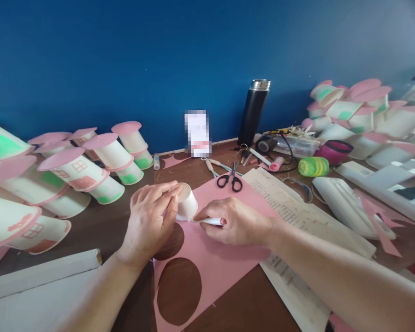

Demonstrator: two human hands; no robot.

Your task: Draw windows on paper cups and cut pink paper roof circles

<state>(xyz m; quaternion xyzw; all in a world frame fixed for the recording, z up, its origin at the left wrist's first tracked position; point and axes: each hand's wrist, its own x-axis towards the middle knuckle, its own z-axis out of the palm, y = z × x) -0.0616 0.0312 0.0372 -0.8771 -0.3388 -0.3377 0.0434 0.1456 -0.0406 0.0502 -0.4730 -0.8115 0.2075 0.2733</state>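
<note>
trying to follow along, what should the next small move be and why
Probably run the pen along the cup's foot: the right hand has its tip close there, and the left hand holds the cup on the pink sheet, which already has round holes.

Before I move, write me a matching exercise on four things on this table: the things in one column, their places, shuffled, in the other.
Things:
1. Paper cup
2. Pen
3. Scissors
4. Bottle

Places:
A. Standing near the blue wall
B. In the grip of the right hand
C. At the far edge of the pink sheet
D. Held by the left hand

Pairs: 1-D, 2-B, 3-C, 4-A
</note>
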